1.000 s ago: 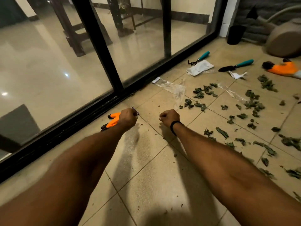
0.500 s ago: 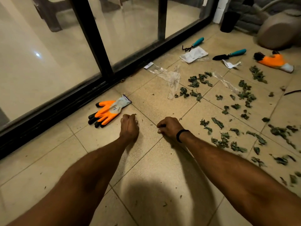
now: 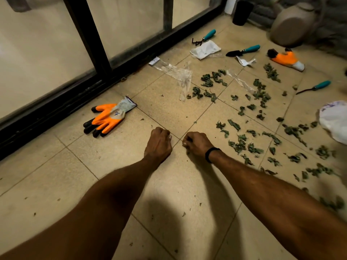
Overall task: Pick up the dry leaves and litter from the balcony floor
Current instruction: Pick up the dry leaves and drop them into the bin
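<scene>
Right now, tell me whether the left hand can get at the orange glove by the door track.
Probably yes: the left hand rests close to the orange glove, with only open floor tile between them.

So the floor tiles (image 3: 169,184) are speckled beige with darker grout lines. The leaves (image 3: 238,145) are a dull dark green. The glove pair (image 3: 107,119) is bright orange with black fingertips and grey-white cuffs, same on the other glove (image 3: 283,59). The trowel (image 3: 244,50) and hand rake (image 3: 204,37) have teal handles and black heads. The door frame (image 3: 84,34) is black, wristband (image 3: 210,153) too. The watering can (image 3: 293,25) is taupe.
</scene>
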`<state>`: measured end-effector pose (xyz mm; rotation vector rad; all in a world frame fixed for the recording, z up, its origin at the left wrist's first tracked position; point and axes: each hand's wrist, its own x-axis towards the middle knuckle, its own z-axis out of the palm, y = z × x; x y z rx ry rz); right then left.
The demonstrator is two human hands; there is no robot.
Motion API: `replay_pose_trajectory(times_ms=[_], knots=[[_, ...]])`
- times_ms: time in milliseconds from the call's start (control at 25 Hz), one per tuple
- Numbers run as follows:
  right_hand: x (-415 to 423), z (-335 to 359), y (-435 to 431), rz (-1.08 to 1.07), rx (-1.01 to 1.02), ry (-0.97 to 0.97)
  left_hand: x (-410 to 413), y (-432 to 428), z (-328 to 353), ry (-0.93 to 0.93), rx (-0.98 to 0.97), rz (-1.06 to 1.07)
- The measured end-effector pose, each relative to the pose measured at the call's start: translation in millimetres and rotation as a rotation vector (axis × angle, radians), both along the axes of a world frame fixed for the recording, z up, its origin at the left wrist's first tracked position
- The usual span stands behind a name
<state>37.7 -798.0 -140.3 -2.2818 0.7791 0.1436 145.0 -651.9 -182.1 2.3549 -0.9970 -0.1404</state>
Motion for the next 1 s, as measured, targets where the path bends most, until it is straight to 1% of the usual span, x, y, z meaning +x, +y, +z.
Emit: replay_pose_trajectory(times_ms=[120, 200, 280, 440, 520, 600, 640, 680, 760, 920, 1000], knots=[[-33.2, 1.6, 3.2, 0.013, 0.017, 0.014, -1.5, -8.1, 7.5, 0.012, 0.013, 0.06], [-40.2, 1.7, 7.3, 0.022, -0.006, 0.003, -1.2, -11.8, 12.8, 0.027, 0.011, 0.102], [-39.6, 0.1, 12.0, 0.043, -0.047, -0.012, -1.7, -11.6, 14.2, 0.045, 0.012, 0.142], [-31.8, -11.9, 16.6, 0.138, -0.196, 0.009, 7.9, -2.6, 13.2, 0.065, 0.026, 0.185], [-25.7, -16.2, 15.9, 0.137, -0.238, 0.039, 18.5, 4.8, 15.3, 0.083, 0.02, 0.221], [-14.2, -18.2, 15.2, 0.089, -0.263, 0.059, 29.1, 12.4, 15.9, 0.115, 0.01, 0.292], [-8.3, -17.5, 15.5, 0.012, -0.23, 0.04, 34.7, 15.3, 15.1, 0.137, 0.014, 0.328], [-2.0, -16.3, 15.7, -0.096, -0.156, 0.006, 40.7, 17.5, 13.8, 0.159, 0.025, 0.354], [9.9, -13.4, 11.5, -0.277, -0.008, -0.034, 52.8, 18.3, 13.8, 0.174, 0.062, 0.351], [32.2, -10.3, -0.1, -0.407, 0.162, -0.032, 75.7, 5.9, 16.3, 0.142, 0.138, 0.3], [41.1, -11.4, -3.0, -0.439, 0.181, -0.033, 82.6, 0.5, 13.6, 0.105, 0.149, 0.291]])
